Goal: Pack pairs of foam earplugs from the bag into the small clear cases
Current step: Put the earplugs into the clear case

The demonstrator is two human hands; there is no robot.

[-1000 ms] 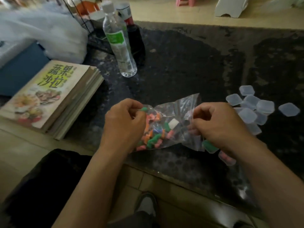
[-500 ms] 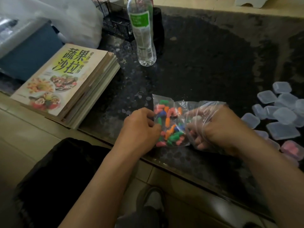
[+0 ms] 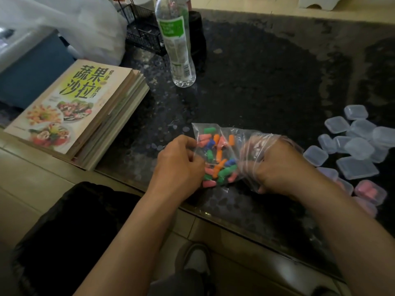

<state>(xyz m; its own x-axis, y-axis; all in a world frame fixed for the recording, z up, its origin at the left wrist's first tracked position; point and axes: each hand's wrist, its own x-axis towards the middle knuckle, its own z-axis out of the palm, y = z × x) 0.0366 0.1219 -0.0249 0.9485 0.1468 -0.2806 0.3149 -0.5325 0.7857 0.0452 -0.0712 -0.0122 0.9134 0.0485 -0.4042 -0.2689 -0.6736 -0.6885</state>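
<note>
A clear plastic bag point(image 3: 222, 133) of pink, orange, green and blue foam earplugs point(image 3: 218, 159) lies on the dark table near its front edge. My left hand point(image 3: 179, 165) grips the bag's left side. My right hand point(image 3: 275, 165) is inside the bag's open mouth, its fingers curled and seen through the film; what they hold cannot be told. Several small clear cases point(image 3: 359, 146) lie in a heap at the right. Closer to me, a shut case point(image 3: 370, 191) holds pink earplugs.
A stack of cookbooks point(image 3: 72, 112) lies at the left. A water bottle point(image 3: 176, 41) stands behind the bag, with a black wire basket point(image 3: 143, 30) and a white plastic bag point(image 3: 85, 28) further back. The table's front edge point(image 3: 256, 233) runs below my wrists.
My right hand went from pinching the bag's right edge to reaching inside the bag. The view shifted right, and the left hand kept its hold.
</note>
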